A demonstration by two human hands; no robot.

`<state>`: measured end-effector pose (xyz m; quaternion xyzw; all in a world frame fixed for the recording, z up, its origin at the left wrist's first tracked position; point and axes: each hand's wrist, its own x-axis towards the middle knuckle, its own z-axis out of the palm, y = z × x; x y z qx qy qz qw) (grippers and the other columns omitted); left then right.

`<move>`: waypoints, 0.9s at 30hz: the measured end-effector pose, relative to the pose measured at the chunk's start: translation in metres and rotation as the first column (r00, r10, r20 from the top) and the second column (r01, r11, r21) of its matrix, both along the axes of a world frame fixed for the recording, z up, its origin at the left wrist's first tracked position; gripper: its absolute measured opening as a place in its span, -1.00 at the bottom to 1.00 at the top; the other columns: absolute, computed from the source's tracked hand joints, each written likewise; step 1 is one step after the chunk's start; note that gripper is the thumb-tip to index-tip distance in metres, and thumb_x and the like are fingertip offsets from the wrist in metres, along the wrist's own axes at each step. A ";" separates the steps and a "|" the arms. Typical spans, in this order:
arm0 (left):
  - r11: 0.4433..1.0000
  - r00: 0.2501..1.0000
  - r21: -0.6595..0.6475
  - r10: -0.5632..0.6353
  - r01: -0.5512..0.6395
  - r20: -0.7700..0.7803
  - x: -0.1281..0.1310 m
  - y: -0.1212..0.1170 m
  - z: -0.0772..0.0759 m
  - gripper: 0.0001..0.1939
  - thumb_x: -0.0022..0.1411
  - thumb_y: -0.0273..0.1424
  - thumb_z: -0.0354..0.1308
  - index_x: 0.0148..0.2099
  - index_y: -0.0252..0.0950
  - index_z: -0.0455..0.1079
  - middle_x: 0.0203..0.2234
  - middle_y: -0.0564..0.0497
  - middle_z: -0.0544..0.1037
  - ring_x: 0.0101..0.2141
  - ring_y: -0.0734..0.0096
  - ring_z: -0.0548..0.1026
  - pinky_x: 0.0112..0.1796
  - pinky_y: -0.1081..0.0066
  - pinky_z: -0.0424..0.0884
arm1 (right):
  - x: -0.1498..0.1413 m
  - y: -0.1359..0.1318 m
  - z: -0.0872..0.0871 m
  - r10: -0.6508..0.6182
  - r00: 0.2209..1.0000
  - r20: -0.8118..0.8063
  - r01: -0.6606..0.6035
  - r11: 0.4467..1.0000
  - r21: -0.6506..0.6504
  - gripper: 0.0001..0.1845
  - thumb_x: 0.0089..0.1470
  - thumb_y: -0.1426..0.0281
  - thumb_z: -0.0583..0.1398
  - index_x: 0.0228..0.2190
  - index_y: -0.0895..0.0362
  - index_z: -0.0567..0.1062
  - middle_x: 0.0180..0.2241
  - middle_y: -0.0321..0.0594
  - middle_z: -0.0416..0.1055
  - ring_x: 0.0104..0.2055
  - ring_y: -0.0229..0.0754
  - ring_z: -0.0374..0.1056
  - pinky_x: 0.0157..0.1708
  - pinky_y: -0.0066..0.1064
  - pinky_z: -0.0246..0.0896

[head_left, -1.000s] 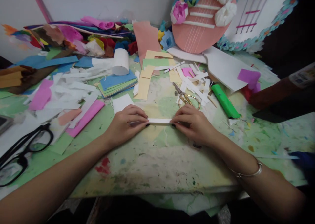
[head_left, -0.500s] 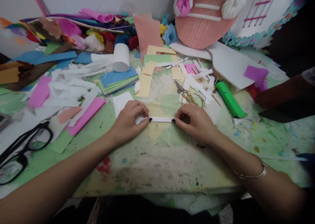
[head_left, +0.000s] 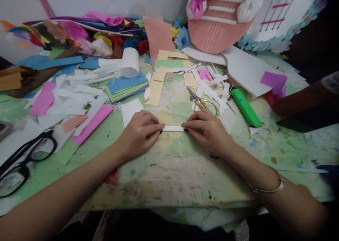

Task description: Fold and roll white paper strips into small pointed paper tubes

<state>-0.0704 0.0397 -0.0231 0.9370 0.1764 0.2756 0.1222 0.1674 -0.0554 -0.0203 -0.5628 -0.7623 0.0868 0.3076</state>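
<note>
A narrow white paper strip [head_left: 173, 128] lies level between my two hands, just above or on the table. My left hand [head_left: 140, 129] pinches its left end between thumb and fingertips. At the other end, my right hand [head_left: 208, 129] pinches it the same way. Both ends of the strip are hidden by the fingers. Gold-handled scissors [head_left: 203, 105] lie just beyond my right hand. A white paper piece [head_left: 131, 110] rests behind my left hand.
Paper scraps [head_left: 76, 96] and black glasses [head_left: 39, 147] cover the left side. A white paper cylinder [head_left: 130, 62] stands behind coloured sheets [head_left: 127, 85]. At the right lie a green tube [head_left: 246, 107] and a dark box [head_left: 307, 103]. A pink guitar-like craft [head_left: 219, 32] leans at the back.
The fingers of both hands have straightened from a curled grip into a flatter pinch on the strip's ends. The right hand has shifted slightly left; the strip stays in place.
</note>
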 end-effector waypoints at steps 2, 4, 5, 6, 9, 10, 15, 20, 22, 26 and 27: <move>0.998 0.999 -0.060 0.036 -0.037 -0.009 0.001 0.002 0.001 -0.86 0.27 -0.45 0.12 -0.16 -0.24 0.49 -0.31 -0.05 0.48 -0.23 0.29 0.40 -0.20 0.24 0.35 | -0.001 0.000 0.001 -0.017 1.000 -0.002 0.017 1.000 -0.015 -0.84 0.12 0.47 0.19 -0.34 0.12 0.60 -0.35 -0.13 0.48 -0.24 -0.08 0.31 -0.22 -0.21 0.22; 0.989 0.996 -0.135 0.052 -0.061 -0.071 0.002 0.004 0.003 -0.91 0.26 -0.42 0.13 -0.21 -0.27 0.45 -0.34 -0.03 0.46 -0.25 0.29 0.37 -0.22 0.26 0.32 | -0.001 0.000 0.002 -0.043 0.999 -0.006 0.043 0.998 -0.056 -0.88 0.08 0.49 0.22 -0.36 0.12 0.58 -0.35 -0.15 0.48 -0.24 -0.09 0.33 -0.21 -0.23 0.22; 0.983 0.992 -0.169 0.050 -0.069 -0.113 0.003 0.006 0.004 -0.93 0.25 -0.40 0.13 -0.23 -0.27 0.42 -0.37 -0.01 0.45 -0.26 0.29 0.34 -0.23 0.26 0.30 | -0.001 0.000 0.003 -0.056 0.998 -0.004 0.056 0.995 -0.081 -0.89 0.06 0.50 0.23 -0.36 0.12 0.58 -0.34 -0.15 0.48 -0.23 -0.09 0.33 -0.20 -0.23 0.22; 0.977 0.987 -0.198 0.043 -0.074 -0.155 0.003 0.007 0.005 -0.94 0.23 -0.40 0.13 -0.25 -0.28 0.39 -0.39 0.00 0.43 -0.27 0.28 0.32 -0.24 0.26 0.28 | -0.001 0.000 0.003 -0.066 0.998 0.000 0.065 0.992 -0.104 -0.90 0.05 0.51 0.23 -0.35 0.13 0.57 -0.34 -0.14 0.47 -0.22 -0.08 0.33 -0.19 -0.22 0.22; 0.962 0.972 -0.257 0.032 -0.093 -0.231 0.004 0.009 0.009 -0.93 0.21 -0.39 0.12 -0.29 -0.29 0.33 -0.40 0.01 0.40 -0.30 0.28 0.26 -0.25 0.26 0.23 | -0.002 0.000 0.006 -0.059 0.998 0.016 0.060 0.988 -0.145 -0.89 0.05 0.53 0.21 -0.34 0.14 0.53 -0.31 -0.11 0.45 -0.18 -0.05 0.32 -0.16 -0.20 0.21; 0.957 0.970 -0.273 0.033 -0.100 -0.239 0.004 0.009 0.010 -0.93 0.21 -0.39 0.11 -0.30 -0.28 0.31 -0.40 0.01 0.39 -0.29 0.28 0.26 -0.25 0.26 0.22 | -0.003 0.000 0.007 -0.049 0.999 0.019 0.052 0.987 -0.152 -0.88 0.05 0.54 0.20 -0.35 0.15 0.52 -0.30 -0.11 0.45 -0.18 -0.05 0.32 -0.16 -0.20 0.21; 0.920 0.982 -0.375 0.048 -0.114 -0.180 0.002 0.006 0.012 -0.94 0.22 -0.40 0.12 -0.28 -0.27 0.31 -0.35 0.03 0.41 -0.25 0.31 0.31 -0.21 0.30 0.24 | -0.003 -0.001 0.008 -0.021 1.000 -0.013 0.018 0.987 -0.160 -0.87 0.03 0.59 0.18 -0.39 0.15 0.48 -0.32 -0.13 0.44 -0.20 -0.08 0.32 -0.17 -0.24 0.20; 0.920 0.999 -0.392 0.010 -0.022 -0.033 -0.002 0.005 0.009 -0.92 0.24 -0.45 0.14 -0.18 -0.26 0.35 -0.32 0.04 0.44 -0.27 0.40 0.38 -0.22 0.36 0.29 | 0.001 -0.001 0.005 0.005 0.997 -0.077 -0.015 0.991 -0.132 -0.89 0.02 0.57 0.18 -0.40 0.14 0.45 -0.37 -0.18 0.46 -0.26 -0.13 0.31 -0.21 -0.27 0.20; 0.934 0.999 -0.354 -0.053 0.050 0.002 -0.003 0.005 0.007 -0.95 0.27 -0.46 0.12 -0.21 -0.26 0.40 -0.35 0.03 0.46 -0.26 0.39 0.38 -0.20 0.35 0.30 | 0.002 -0.001 0.005 0.010 0.996 -0.088 -0.022 0.991 -0.131 -0.90 0.02 0.55 0.19 -0.39 0.14 0.45 -0.37 -0.19 0.46 -0.25 -0.13 0.31 -0.21 -0.27 0.20; 0.950 0.993 -0.291 -0.111 0.114 0.026 -0.003 0.007 0.006 -0.91 0.28 -0.46 0.13 -0.27 -0.27 0.46 -0.38 0.00 0.50 -0.24 0.37 0.39 -0.17 0.33 0.32 | 0.003 -0.002 0.006 0.022 0.995 -0.097 -0.035 0.990 -0.140 -0.93 0.02 0.53 0.21 -0.41 0.13 0.46 -0.38 -0.20 0.47 -0.27 -0.16 0.31 -0.22 -0.29 0.20; 0.952 0.994 -0.286 -0.104 0.106 0.023 -0.003 0.007 0.006 -0.92 0.27 -0.45 0.14 -0.27 -0.28 0.46 -0.38 -0.01 0.51 -0.25 0.37 0.40 -0.18 0.33 0.33 | 0.003 -0.002 0.006 0.022 0.995 -0.098 -0.036 0.989 -0.142 -0.93 0.02 0.53 0.21 -0.42 0.13 0.46 -0.40 -0.21 0.46 -0.28 -0.16 0.31 -0.24 -0.30 0.20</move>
